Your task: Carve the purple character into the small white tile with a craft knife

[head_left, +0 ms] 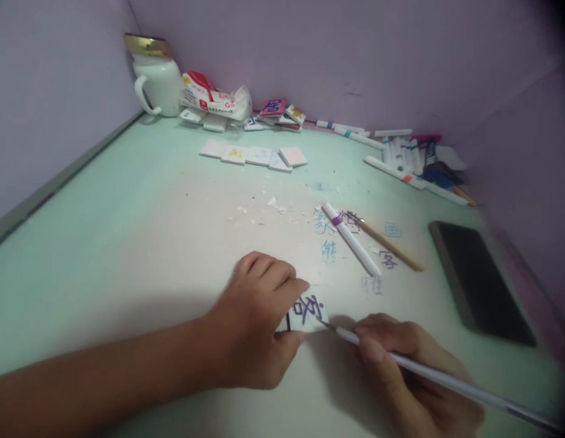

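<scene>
Tile [309,317] with a purple mark [308,308] — at lower centre of the frame, pinched between thumb and fingers of the left hand [259,319]. At lower right, the right hand [412,359] holds a slim knife [348,334], its point close by the mark. Light, short strokes would likely serve best — tile steady, left fingertips clear.

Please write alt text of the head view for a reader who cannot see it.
A person's left hand holds a white tile with a purple Chinese character, while the right hand holds a slim pointed tool, its tip at the character. Nearby on the pale green table lie a purple-banded marker, a wooden-handled tool and white scraps.
</scene>
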Action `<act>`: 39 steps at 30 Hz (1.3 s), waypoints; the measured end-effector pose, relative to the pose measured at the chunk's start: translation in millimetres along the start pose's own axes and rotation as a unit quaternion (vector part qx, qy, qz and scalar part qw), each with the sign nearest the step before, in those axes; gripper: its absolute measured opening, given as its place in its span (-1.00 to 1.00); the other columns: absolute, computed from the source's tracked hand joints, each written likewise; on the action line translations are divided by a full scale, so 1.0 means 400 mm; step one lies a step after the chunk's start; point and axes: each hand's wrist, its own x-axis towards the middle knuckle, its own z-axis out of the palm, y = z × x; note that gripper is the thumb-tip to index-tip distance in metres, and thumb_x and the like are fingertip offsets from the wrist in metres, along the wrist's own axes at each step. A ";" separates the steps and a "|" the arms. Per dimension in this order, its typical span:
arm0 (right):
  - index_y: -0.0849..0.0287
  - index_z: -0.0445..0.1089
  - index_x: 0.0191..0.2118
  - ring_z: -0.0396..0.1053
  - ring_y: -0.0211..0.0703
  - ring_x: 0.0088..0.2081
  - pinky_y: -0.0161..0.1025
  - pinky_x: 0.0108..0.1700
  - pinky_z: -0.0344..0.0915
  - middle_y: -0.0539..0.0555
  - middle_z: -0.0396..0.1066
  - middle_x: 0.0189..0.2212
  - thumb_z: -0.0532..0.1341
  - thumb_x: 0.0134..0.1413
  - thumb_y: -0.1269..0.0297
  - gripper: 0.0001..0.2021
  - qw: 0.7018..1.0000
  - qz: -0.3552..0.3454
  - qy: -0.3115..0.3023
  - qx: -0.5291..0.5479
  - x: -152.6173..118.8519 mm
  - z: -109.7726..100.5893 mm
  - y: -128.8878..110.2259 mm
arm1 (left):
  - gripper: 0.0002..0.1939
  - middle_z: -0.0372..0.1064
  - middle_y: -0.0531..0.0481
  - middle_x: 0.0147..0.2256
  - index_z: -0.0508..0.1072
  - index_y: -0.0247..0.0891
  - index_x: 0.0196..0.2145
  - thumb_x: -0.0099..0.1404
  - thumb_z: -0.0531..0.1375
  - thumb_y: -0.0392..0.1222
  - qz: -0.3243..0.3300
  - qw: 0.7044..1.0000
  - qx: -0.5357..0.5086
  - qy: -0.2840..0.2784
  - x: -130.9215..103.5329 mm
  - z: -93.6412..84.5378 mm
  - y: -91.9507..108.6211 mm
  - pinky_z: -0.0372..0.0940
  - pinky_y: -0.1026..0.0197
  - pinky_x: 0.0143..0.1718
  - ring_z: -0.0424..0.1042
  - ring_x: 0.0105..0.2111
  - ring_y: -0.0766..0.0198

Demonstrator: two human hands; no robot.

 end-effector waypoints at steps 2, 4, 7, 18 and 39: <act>0.05 0.34 -0.25 0.49 -0.15 -0.39 -0.31 -0.40 0.39 0.02 0.47 -0.44 0.17 0.14 0.43 -0.88 0.999 -0.028 -0.018 0.010 0.003 0.004 0.003 | -0.62 0.30 -0.15 -0.21 0.37 -0.32 -0.12 0.06 0.19 -0.29 0.001 1.000 0.001 -0.002 0.001 0.000 0.000 0.13 -0.09 -0.05 0.25 -0.18 0.04; 0.05 0.32 -0.22 0.49 -0.14 -0.35 -0.30 -0.37 0.40 0.03 0.47 -0.41 0.15 0.16 0.44 -0.87 0.999 -0.039 -0.030 0.019 0.007 0.008 0.005 | -0.63 0.31 -0.15 -0.21 0.37 -0.31 -0.12 0.05 0.19 -0.29 -0.001 1.000 0.001 -0.004 0.002 -0.001 0.001 0.14 -0.09 -0.05 0.25 -0.18 0.04; 0.05 0.32 -0.23 0.49 -0.14 -0.34 -0.29 -0.35 0.41 0.04 0.47 -0.38 0.15 0.17 0.42 -0.89 0.998 -0.031 -0.042 0.016 0.011 0.012 0.006 | -0.62 0.31 -0.15 -0.21 0.38 -0.31 -0.12 0.05 0.20 -0.28 -0.002 1.000 0.002 -0.002 0.001 -0.001 0.001 0.14 -0.09 -0.06 0.26 -0.18 0.04; 0.04 0.30 -0.21 0.46 -0.21 -0.32 -0.33 -0.32 0.37 0.01 0.42 -0.38 0.13 0.19 0.42 -0.88 0.998 -0.033 -0.048 0.020 0.013 0.019 0.009 | -0.63 0.29 -0.15 -0.22 0.38 -0.34 -0.12 0.06 0.20 -0.29 0.003 1.000 0.004 -0.012 0.001 -0.004 0.000 0.14 -0.07 -0.07 0.24 -0.19 0.05; 0.09 0.20 -0.39 0.21 -0.38 -0.59 -0.42 -0.56 0.16 -0.09 0.27 -0.55 0.09 0.24 0.41 -0.84 0.999 -0.005 -0.040 0.032 0.021 0.015 -0.005 | -0.63 0.30 -0.14 -0.22 0.39 -0.35 -0.13 0.06 0.21 -0.28 0.000 1.000 0.018 -0.009 0.001 -0.003 0.003 0.12 -0.04 -0.09 0.23 -0.21 0.08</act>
